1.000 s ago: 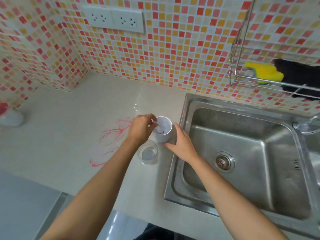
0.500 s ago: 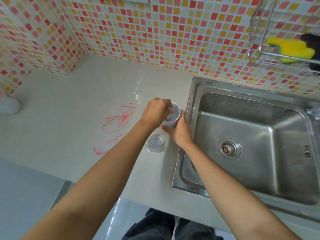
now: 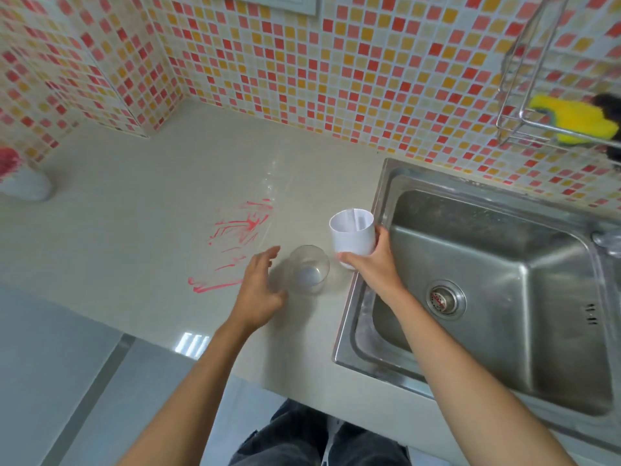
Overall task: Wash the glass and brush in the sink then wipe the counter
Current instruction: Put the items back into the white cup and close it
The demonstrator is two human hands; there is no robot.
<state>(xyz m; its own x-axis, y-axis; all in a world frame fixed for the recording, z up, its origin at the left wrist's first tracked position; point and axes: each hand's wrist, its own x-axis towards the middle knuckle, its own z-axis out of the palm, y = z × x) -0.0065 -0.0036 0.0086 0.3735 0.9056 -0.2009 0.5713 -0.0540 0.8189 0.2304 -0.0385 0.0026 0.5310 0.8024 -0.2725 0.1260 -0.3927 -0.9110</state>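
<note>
White cup (image 3: 353,234) hides the right hand (image 3: 374,268) fingers (image 3: 381,235) behind it.

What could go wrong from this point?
1. The left hand is open right beside the clear glass; a clumsy reach could tip it.
2. The right hand has its grip on the white cup low, next to the sink rim; it might knock it.

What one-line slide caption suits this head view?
Right hand grips white plastic cup beside steel sink; open left hand nears clear glass tumbler.
</note>
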